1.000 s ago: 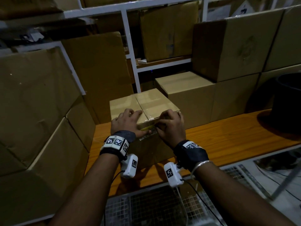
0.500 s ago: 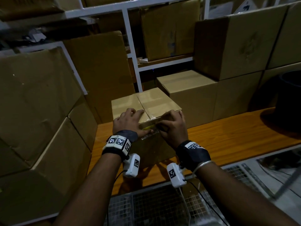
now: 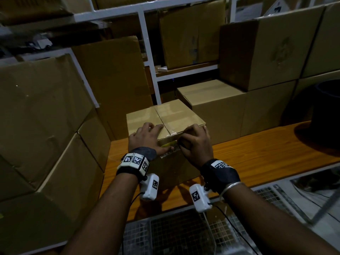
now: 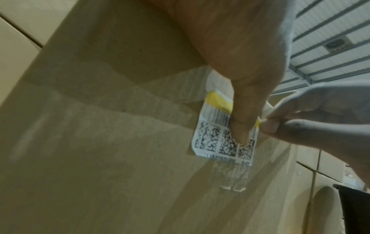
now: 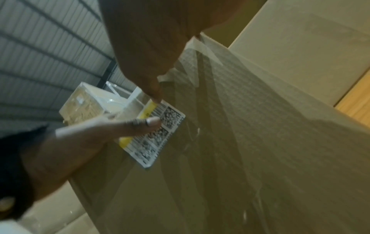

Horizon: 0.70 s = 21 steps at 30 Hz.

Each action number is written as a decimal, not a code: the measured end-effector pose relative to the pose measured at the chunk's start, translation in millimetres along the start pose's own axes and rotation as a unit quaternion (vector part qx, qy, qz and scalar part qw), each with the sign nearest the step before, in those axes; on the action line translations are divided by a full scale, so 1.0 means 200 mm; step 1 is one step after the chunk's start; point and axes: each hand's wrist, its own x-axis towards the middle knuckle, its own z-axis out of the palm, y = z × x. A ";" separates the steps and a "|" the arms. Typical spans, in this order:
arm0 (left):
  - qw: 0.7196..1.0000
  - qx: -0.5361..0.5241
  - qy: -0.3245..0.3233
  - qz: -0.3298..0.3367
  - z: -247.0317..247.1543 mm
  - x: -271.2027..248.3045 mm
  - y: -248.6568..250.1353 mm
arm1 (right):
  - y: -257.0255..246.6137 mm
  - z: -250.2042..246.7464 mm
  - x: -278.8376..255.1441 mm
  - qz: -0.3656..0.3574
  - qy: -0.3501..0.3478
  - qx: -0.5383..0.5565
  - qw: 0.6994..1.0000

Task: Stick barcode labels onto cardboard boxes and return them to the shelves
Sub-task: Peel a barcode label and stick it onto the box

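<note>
1. Cardboard box [image 3: 165,122] sits on the orange tabletop [image 3: 257,153], hardly shifted over the last second.
2. Barcode label [image 4: 224,139] lies on its front face; the left hand [image 3: 145,138] stays spread, thumb pressing it.
3. The right hand [image 3: 195,142] keeps its grip pinched on the label's yellow edge; sticking looks unfinished.

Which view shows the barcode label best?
Left wrist: the barcode label faces the camera, codes sharp, the left thumb covering part. Right wrist shows it oblique and blurred. Head view shows only a yellow sliver between both hands.
</note>
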 end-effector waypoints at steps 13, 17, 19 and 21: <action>1.000 -0.005 0.004 0.003 0.01 0.00 0.00 | 0.00 0.02 -0.01 0.007 0.021 0.023 0.999; 1.000 -0.007 0.005 0.004 0.01 0.00 0.00 | 0.00 0.03 -0.01 0.014 0.013 0.026 0.999; 1.000 -0.006 0.004 0.003 0.01 0.00 0.00 | 0.00 0.02 -0.01 0.015 0.013 0.034 0.999; 1.000 -0.006 0.004 0.001 0.01 0.00 0.00 | -0.01 0.02 -0.01 0.019 0.006 0.038 0.999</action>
